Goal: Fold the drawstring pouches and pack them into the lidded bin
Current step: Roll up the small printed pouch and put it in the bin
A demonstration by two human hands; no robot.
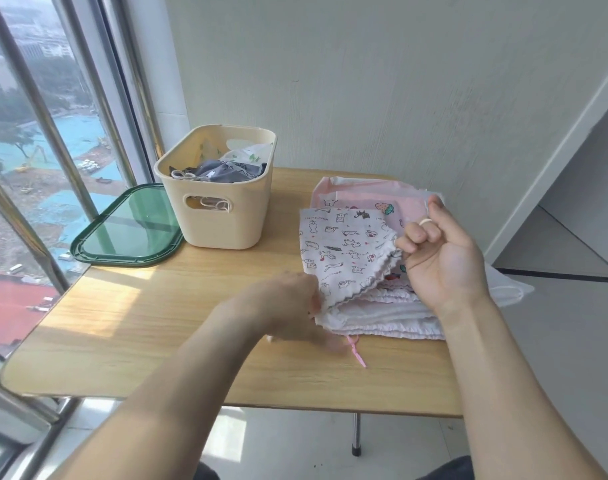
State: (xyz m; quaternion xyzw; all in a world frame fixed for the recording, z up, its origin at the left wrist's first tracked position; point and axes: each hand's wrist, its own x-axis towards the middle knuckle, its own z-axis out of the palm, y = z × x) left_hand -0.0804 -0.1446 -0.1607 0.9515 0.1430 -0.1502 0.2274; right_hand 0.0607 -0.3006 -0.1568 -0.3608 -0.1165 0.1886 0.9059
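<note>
Pouch fabric here looks thin, light and floppy, so I judge the gathered mouth the surest place to grip. My right hand (437,251), palm turned toward me, pinches the cat-print pouch (347,251) at its puckered drawstring edge. My left hand (288,306), blurred, reaches across and holds its near corner; the exact grip I cannot tell. It lies atop the pile of pouches (382,306) on the table (157,323), right of the cream bin (223,220), whose green lid (129,230) rests beside it.
</note>
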